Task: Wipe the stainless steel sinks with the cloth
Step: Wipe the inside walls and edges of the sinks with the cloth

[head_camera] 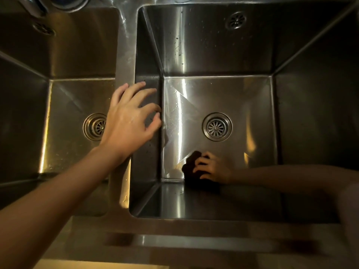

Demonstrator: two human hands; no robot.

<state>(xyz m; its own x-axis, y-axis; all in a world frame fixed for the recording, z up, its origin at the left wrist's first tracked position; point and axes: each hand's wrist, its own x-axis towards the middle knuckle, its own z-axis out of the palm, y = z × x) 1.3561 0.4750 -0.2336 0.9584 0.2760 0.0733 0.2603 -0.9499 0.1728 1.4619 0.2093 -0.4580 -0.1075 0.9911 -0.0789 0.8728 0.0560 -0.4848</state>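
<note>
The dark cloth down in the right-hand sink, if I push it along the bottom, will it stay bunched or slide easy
The cloth is crumpled into a soft wad under the right hand, so it probably stays floppy and bunches further. Droplets on the right sink walls suggest wet steel, so it likely glides easily. It looks light.

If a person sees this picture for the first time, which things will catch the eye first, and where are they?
First the left hand, fingers spread over the divider between the two steel sinks. Next the right hand, low in the right sink, gripping a dark cloth against the floor near the front wall. Then the round drain in the middle of that floor.
</note>
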